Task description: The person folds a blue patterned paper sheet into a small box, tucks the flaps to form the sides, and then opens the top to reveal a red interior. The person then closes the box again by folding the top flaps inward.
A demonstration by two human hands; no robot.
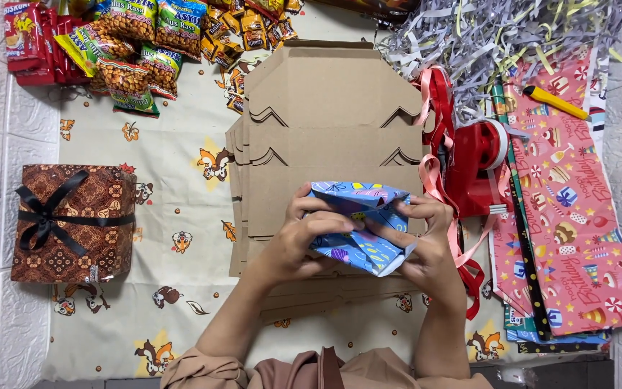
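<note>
Brown sleeves sit at the bottom edge, and from them two bare forearms reach up over the desk. Both hands meet on a small parcel wrapped in blue patterned paper [360,227], held just above a stack of flat brown cardboard box blanks [332,115] in the middle of the scene. Her left hand [304,241] curls around the parcel's left side, its fingers [329,223] closed over the top face, thumb tucked against the paper. Opposite it, the right hand [430,241] cups the parcel's right end, fingers pinching a fold of the wrapping near the upper corner. Under everything lies a cream cloth printed with squirrels and leaves [174,216]. On the left of it stands a brown batik-patterned gift box tied with a black ribbon bow [73,223]. Farther off, at the top left, is a heap of green, red and orange snack packets [131,43]. To the right of the cardboard sits a red tape dispenser [478,169] with pink and red ribbon [437,180] trailing around it, beside sheets of pink birthday wrapping paper [570,202]. A yellow utility knife [554,101] rests on that paper, just below a mound of grey shredded paper filler [498,32].
</note>
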